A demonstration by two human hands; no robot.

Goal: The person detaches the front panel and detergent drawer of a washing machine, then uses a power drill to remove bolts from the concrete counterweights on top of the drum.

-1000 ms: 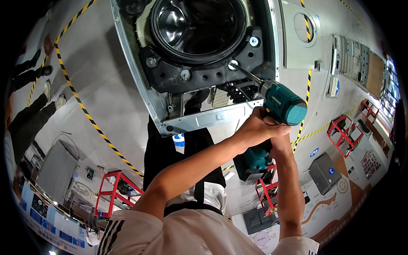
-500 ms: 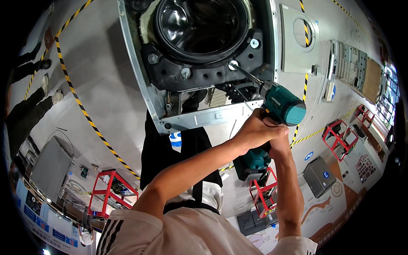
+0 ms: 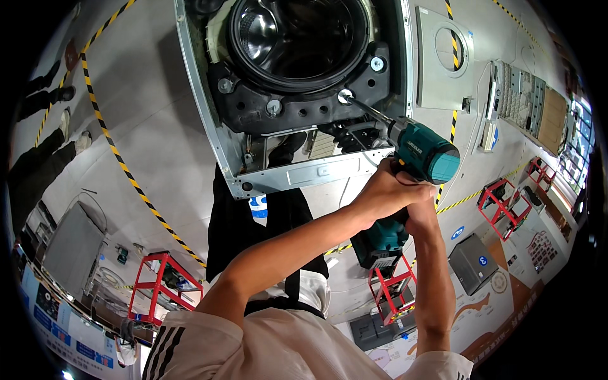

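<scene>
A green and black cordless drill (image 3: 423,152) is gripped by both my hands. My left hand (image 3: 383,195) wraps the upper handle just below the body, while my right hand (image 3: 420,209) closes on the handle from the right, partly covered by the left. The battery end (image 3: 379,244) shows below my left wrist. From the chuck, a long metal bit (image 3: 370,111) reaches up-left to a bolt (image 3: 344,96) in the black counterweight (image 3: 320,111), under the round drum opening of an opened washing machine (image 3: 278,177). Other bolts sit along the same counterweight.
A detached front panel (image 3: 434,82) with a round hole lies right of the machine. Red stands (image 3: 161,288) and a grey box (image 3: 473,264) are behind me on both sides. Striped tape (image 3: 114,149) marks the floor. People's legs (image 3: 44,164) show at the far left.
The drill's body has shifted slightly right and up against the machine, with both hands still on it. The bit remains at the same bolt. The whole view has moved a little.
</scene>
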